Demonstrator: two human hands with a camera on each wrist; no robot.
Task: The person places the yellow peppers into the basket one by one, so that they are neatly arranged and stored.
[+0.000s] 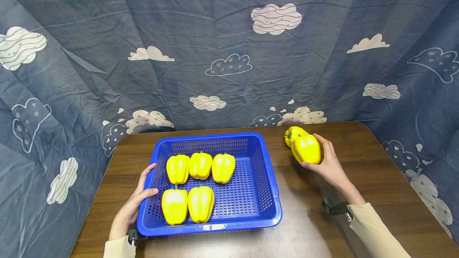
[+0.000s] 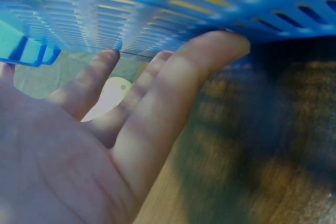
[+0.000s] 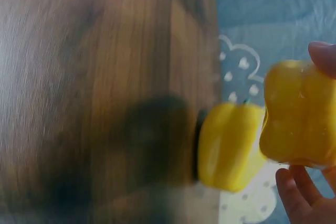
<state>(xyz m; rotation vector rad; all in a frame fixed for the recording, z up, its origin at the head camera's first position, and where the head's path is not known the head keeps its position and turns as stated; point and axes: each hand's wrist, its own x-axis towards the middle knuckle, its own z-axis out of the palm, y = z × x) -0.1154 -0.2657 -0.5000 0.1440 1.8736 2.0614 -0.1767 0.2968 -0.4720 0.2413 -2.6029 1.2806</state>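
Observation:
A blue plastic basket (image 1: 233, 226) stands on the table with several yellow bell peppers inside, three in a back row (image 1: 201, 165) and two in front (image 1: 174, 206). At its left side my left hand (image 1: 130, 206) grips the rim; in the left wrist view, fingers (image 2: 157, 114) lie against the slotted outer wall. My right hand (image 1: 330, 166) holds a yellow bell pepper (image 1: 306, 149) between thumb and fingers, right of the basket. Partly behind it, another yellow bell pepper (image 1: 295, 135) lies near the table's back edge, also visible in the right wrist view (image 3: 228, 148).
The brown wooden table (image 1: 297, 210) ends at a dark blue curtain (image 1: 229, 51) with white cloud prints, which rises behind it. Bare wood shows between the basket and the right hand.

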